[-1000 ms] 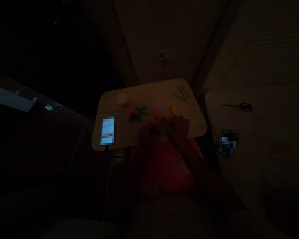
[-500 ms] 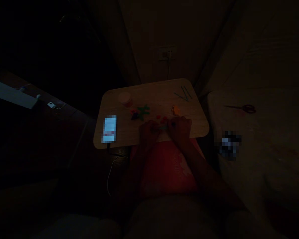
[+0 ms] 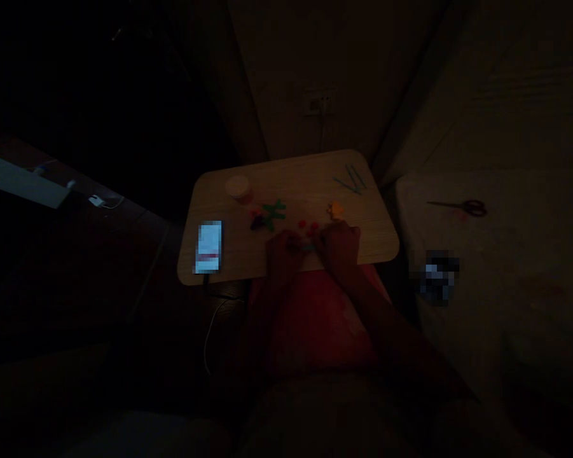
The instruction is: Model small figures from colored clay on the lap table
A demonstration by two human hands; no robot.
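Both hands are close together at the near edge of a small wooden-top table (image 3: 238,254). Between them a thin, pale green strip (image 3: 308,247) shows; the dim light hides its exact kind. My left hand (image 3: 285,249) has its fingers closed on the strip's left end. My right hand (image 3: 338,243) is pinched round the right end. Just beyond the fingertips lie small red pieces (image 3: 302,224). An orange crumpled-looking piece (image 3: 335,210) lies behind my right hand. Left of there are green cut-out shapes (image 3: 275,214) beside a dark purple piece (image 3: 257,222).
A round tub (image 3: 238,187) stands at the back left. Thin green sticks (image 3: 350,180) lie at the back right. A lit, blurred phone (image 3: 208,247) is at the left edge. Scissors (image 3: 472,207) lie on a pale surface to the right. A wall socket (image 3: 320,102) is behind.
My right hand has shifted slightly left, nearer to my left hand, and less of the strip shows between them. The view has moved a little; the other pieces lie as before.
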